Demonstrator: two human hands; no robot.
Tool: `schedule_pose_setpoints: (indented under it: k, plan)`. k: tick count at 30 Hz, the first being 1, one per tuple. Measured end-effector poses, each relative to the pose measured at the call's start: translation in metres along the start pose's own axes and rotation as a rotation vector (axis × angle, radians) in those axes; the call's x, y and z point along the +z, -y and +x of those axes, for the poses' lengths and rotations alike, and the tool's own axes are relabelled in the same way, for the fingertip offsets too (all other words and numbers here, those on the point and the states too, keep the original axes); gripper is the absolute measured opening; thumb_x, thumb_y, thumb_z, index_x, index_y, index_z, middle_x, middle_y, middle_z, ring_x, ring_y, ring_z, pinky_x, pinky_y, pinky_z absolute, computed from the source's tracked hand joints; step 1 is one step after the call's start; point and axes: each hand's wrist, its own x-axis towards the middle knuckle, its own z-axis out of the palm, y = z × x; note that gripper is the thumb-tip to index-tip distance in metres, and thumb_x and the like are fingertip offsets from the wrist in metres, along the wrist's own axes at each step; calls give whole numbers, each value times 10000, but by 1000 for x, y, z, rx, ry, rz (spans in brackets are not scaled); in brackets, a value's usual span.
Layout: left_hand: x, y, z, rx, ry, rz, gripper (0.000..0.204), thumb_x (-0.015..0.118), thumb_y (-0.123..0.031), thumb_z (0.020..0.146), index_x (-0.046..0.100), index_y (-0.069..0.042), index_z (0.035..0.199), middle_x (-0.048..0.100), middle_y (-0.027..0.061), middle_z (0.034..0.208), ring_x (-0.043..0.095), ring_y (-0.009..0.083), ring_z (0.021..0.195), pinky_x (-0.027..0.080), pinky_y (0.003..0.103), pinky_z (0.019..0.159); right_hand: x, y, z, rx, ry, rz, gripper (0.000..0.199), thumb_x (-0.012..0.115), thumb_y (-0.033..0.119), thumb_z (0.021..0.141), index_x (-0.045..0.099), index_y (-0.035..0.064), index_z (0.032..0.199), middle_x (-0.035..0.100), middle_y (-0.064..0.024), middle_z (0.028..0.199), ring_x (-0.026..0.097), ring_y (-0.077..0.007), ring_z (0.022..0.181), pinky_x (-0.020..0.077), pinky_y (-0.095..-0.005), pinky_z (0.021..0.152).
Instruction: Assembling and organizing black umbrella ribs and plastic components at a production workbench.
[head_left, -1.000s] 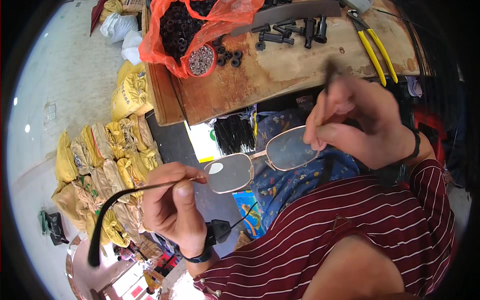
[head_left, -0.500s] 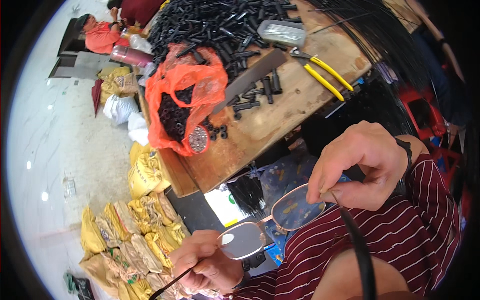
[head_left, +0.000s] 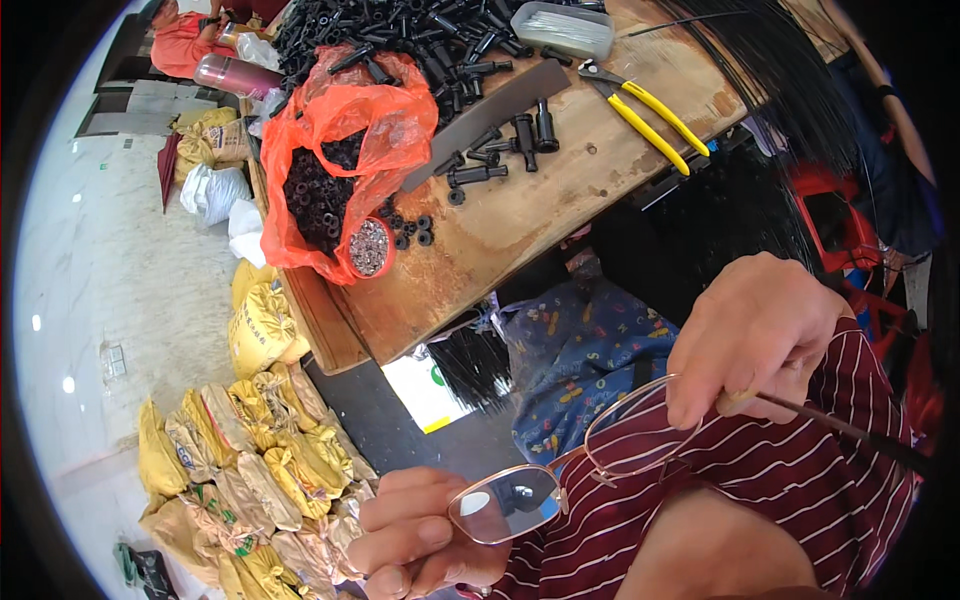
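Note:
Thin metal-framed eyeglasses are held in front of me, low in the head view, with the lenses apart from the table. My right hand is closed on the frame at the right lens; a dark temple arm runs from its fingers toward the right edge. At the left lens's outer end, my left hand is closed round the frame, and its thumb and fingers hide the hinge. Below the glasses lie my striped maroon shirt and a blue patterned cloth.
On the wooden table are a heap of black tubular parts, a red plastic bag of small black pieces, yellow-handled pliers and a clear tub of thin pieces. Yellow sacks lie at left; another person is far left.
The view has shifted, so the table appears higher and farther left. Both hands and the eyeglasses sit lower; the right hand has turned and moved right, and its temple arm now points rightward.

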Motion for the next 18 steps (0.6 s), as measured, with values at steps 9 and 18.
schedule_pose_setpoints:
  k: [9, 18]
  plan:
    - [-26, 0, -11, 65, 5, -29, 330, 451, -328, 990, 431, -49, 1165, 549, 81, 969, 583, 187, 797, 503, 314, 604, 23, 4, 4, -73, -165, 65, 125, 694, 21, 793, 618, -21, 883, 656, -269, 919, 675, -315, 714, 591, -355, 585]
    - [-13, -9, 16, 238, -102, -217, 419, 338, -260, 1033, 365, -36, 1385, 413, 68, 946, 437, 121, 577, 377, 210, 425, 1, 32, 5, 114, -116, -75, 150, 718, 24, 751, 637, -5, 874, 652, -218, 935, 675, -293, 733, 594, -354, 582]
